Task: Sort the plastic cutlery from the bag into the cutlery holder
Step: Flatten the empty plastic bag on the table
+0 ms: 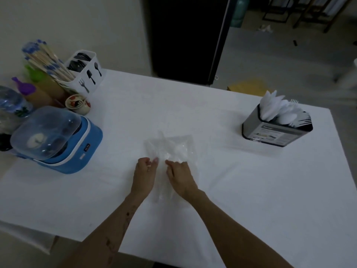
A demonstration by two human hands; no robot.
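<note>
Head cam: 2 hands, left (145, 172) & right (178, 174), pinching 1 bag (171, 146); 1 holder (277, 130).

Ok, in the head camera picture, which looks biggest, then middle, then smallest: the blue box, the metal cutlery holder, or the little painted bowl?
1. Blue box, looks biggest.
2. Metal cutlery holder.
3. Little painted bowl, smallest.
The bowl sits farther from the camera, so it may look a bit smaller than it is.

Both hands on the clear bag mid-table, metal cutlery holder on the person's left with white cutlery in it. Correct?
Not quite. The head view shows the metal cutlery holder on the person's right, not left. The rest stands: both the left hand and the right hand are at the near edge of the clear bag mid-table, and white cutlery stands in the holder.
</note>
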